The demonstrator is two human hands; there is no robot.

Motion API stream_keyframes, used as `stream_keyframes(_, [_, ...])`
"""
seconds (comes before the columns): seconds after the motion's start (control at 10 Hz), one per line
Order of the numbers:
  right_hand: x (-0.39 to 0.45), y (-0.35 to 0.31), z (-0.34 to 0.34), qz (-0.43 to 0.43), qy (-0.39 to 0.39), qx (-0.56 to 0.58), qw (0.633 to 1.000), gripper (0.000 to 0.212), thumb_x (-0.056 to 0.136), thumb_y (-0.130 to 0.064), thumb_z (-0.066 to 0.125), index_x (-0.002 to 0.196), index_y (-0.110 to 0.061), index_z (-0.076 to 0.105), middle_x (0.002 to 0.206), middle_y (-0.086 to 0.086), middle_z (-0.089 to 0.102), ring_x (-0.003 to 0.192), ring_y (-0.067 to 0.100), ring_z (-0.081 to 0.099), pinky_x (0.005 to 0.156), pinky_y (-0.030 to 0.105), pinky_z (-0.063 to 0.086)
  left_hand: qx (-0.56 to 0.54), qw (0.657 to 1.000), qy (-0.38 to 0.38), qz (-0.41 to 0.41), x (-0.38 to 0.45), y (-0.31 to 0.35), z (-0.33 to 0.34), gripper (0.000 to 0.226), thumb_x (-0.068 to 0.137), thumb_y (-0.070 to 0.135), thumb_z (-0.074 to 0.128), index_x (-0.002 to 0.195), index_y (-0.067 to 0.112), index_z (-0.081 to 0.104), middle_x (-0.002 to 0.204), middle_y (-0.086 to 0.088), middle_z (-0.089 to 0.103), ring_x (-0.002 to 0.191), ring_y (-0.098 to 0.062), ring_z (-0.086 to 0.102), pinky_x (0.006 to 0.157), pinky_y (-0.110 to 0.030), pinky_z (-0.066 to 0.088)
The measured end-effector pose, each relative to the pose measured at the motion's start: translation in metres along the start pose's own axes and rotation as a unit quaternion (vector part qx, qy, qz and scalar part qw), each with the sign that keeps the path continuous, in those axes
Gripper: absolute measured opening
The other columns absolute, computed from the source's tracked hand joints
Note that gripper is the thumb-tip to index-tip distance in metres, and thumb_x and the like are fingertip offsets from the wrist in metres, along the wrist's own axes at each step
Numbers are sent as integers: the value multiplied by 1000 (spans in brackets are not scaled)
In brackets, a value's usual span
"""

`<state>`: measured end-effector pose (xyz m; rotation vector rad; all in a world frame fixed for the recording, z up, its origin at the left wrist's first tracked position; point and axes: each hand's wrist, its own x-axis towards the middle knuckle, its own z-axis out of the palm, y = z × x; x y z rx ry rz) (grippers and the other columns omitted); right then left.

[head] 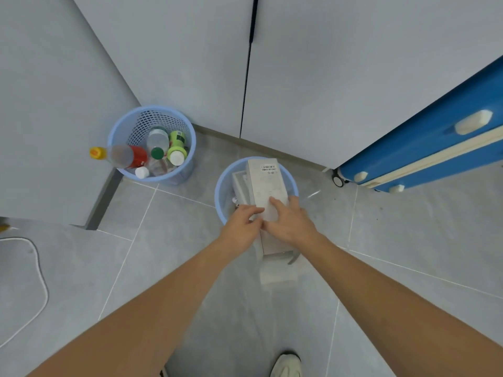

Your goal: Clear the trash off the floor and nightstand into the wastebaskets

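Observation:
A long white cardboard box (265, 183) with a barcode label lies across the near blue wastebasket (221, 194), its far end on the far rim. My left hand (242, 224) and my right hand (291, 221) both grip its near end above the basket's front edge. Other pale flat boxes (239, 183) lie inside that basket. A second blue wastebasket (152, 119) stands at the back left in the corner, holding several plastic bottles; a yellow-capped bottle (114, 155) pokes out over its left rim.
A blue suitcase (424, 148) on wheels stands at the right against grey cabinet doors (326, 77). A grey nightstand top (62, 257) with a white cable (40, 278) lies at the lower left. My shoe (287, 364) shows at the bottom on the grey tiled floor.

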<state>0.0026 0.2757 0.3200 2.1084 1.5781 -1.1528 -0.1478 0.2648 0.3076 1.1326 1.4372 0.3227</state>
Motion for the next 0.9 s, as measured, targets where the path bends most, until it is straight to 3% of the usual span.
stream_keyframes(0.1, [17, -7, 10, -21, 37, -24, 999, 89, 86, -69, 56, 159, -41, 13, 167, 0, -8, 152, 34, 10, 112, 52, 36, -11, 999, 32, 14, 6, -9, -6, 31, 103, 17, 54, 133, 19, 63, 125, 1, 61, 90, -2, 61, 80, -24, 49])
stream_keyframes(0.2, [31, -13, 22, -45, 73, -48, 995, 96, 79, -70, 62, 155, -38, 14, 167, 1, -8, 153, 39, 6, 111, 55, 39, -6, 998, 67, 16, 8, -32, -23, 28, 98, 11, 59, 124, 18, 65, 122, -1, 64, 85, -7, 62, 77, -27, 48])
stream_keyframes(0.4, [41, -20, 23, -47, 65, -86, 993, 92, 81, -70, 61, 154, -34, 17, 167, 7, -1, 150, 45, 15, 106, 53, 42, 31, 995, 88, -37, -14, -76, -57, 25, 98, 9, 59, 115, 26, 63, 121, 3, 60, 84, -6, 61, 69, -21, 47])
stream_keyframes(0.5, [52, -22, 20, -35, 50, -93, 994, 82, 81, -69, 59, 148, -32, 28, 162, 10, 12, 141, 44, 30, 98, 49, 45, 25, 995, 87, -45, -15, -81, -64, 24, 98, 10, 59, 113, 29, 63, 121, 5, 61, 87, -12, 62, 73, -25, 50])
stream_keyframes(0.6, [63, -23, 18, -28, 61, -115, 991, 70, 84, -66, 57, 140, -29, 37, 153, 11, 27, 129, 41, 38, 91, 47, 45, 34, 995, 85, -34, -9, -81, -68, 24, 99, 10, 58, 116, 26, 63, 120, 5, 60, 91, -10, 61, 71, -19, 48])
stream_keyframes(0.7, [72, -22, 20, -22, 61, -129, 990, 67, 86, -65, 54, 140, -29, 39, 149, 11, 32, 126, 40, 40, 94, 48, 43, 36, 996, 82, -30, -3, -81, -70, 22, 99, 11, 57, 116, 25, 64, 119, 5, 60, 90, -7, 61, 66, -13, 45])
stream_keyframes(0.9, [65, -29, 11, -22, 77, -145, 986, 69, 88, -67, 49, 145, -29, 40, 148, 12, 38, 138, 38, 34, 109, 52, 34, 35, 993, 113, -17, -9, -78, -77, 20, 98, 12, 57, 109, 27, 65, 112, 7, 62, 82, -5, 60, 56, -12, 44])
